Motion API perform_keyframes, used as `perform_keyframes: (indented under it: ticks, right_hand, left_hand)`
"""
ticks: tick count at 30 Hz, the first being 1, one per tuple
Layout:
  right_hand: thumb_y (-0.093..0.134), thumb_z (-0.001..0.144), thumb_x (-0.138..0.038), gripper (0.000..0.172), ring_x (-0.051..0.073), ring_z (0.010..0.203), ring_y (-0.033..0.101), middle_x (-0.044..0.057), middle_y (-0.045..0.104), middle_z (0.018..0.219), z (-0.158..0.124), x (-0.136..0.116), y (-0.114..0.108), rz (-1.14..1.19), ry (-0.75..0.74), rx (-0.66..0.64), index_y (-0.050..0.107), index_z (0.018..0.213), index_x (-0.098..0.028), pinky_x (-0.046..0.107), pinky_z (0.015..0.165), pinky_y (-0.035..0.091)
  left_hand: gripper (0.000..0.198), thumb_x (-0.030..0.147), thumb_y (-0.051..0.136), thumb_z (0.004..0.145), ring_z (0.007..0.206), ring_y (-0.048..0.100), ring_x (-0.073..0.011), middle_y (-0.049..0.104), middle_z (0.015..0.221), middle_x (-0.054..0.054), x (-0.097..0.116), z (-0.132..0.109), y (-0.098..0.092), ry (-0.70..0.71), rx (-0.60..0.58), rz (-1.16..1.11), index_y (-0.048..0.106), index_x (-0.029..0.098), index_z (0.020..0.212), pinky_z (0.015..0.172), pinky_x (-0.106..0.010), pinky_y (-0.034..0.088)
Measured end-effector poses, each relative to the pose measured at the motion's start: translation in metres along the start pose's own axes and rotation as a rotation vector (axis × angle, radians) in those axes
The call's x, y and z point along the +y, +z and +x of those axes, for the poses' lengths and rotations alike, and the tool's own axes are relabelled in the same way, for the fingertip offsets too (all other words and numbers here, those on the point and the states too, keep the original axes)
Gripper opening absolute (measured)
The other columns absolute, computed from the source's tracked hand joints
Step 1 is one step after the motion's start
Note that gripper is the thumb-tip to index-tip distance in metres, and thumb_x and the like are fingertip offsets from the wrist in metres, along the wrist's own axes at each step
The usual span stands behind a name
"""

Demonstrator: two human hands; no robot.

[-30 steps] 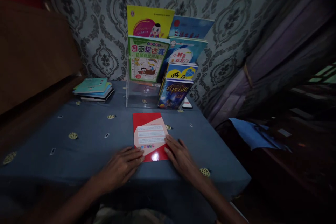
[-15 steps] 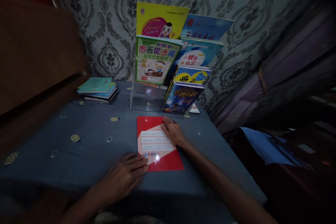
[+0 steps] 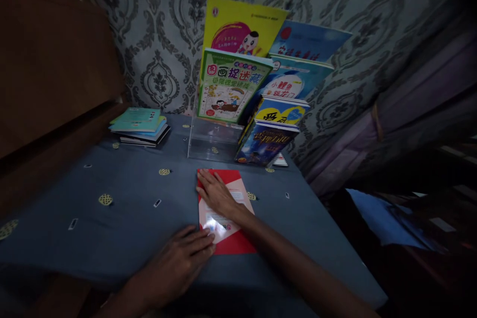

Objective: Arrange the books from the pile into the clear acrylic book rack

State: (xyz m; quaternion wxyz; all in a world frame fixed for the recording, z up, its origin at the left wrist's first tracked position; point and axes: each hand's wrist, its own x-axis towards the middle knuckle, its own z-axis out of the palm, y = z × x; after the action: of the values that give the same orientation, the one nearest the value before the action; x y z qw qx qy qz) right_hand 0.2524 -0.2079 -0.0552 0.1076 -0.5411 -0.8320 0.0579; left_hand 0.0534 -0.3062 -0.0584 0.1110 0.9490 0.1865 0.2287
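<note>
Flat on the table [image 3: 137, 238], near its front edge: a thin red book [image 3: 218, 221], closed and glossy. Has a large, pale pink, slant-edged panel across the middle, with pale bands of print too small to read and a bright patch of glare toward the lower end. Shows solid red at the top and again along the bottom. Lies just in front of a clear stand [image 3: 199, 138] with colourful books [image 3: 236, 87] in it, and well apart from a stack of books [image 3: 139, 121] at the left.

At the top left of the cover, rests the right hand [image 3: 218, 195] open, palm down, with fingers straight and slightly parted and the forearm crossing the right side. At the lower left edge, touches with the fingertips of the left hand [image 3: 186, 256], likewise released, with fingers nearly straight and close together.
</note>
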Motion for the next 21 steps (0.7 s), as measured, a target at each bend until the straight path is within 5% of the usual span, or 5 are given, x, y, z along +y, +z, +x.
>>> perform_keyframes:
  ticks: [10,21]
  right_hand:
    - [0.042,0.103,-0.034,0.051,0.021,0.148,0.030,0.011,0.042,0.155,-0.015,0.001,-0.005,0.041,-0.107,-0.013,0.040,0.151,-0.018,0.047,0.121,0.028]
    - [0.038,0.102,-0.036,0.053,0.024,0.146,0.035,0.015,0.043,0.154,-0.012,0.057,-0.005,-0.028,0.175,0.065,0.041,0.150,-0.012,0.048,0.120,0.028]
  left_hand:
    - [0.047,0.014,0.046,0.095,0.129,0.057,-0.0211,0.061,0.140,-0.008,-0.008,-0.003,0.008,0.042,-0.004,-0.007,0.050,0.019,0.141,0.113,-0.039,0.043]
    - [0.042,0.014,0.043,0.094,0.126,0.059,-0.0218,0.064,0.135,-0.010,-0.020,0.002,0.008,0.171,0.008,0.058,0.054,0.012,0.135,0.105,-0.037,0.049]
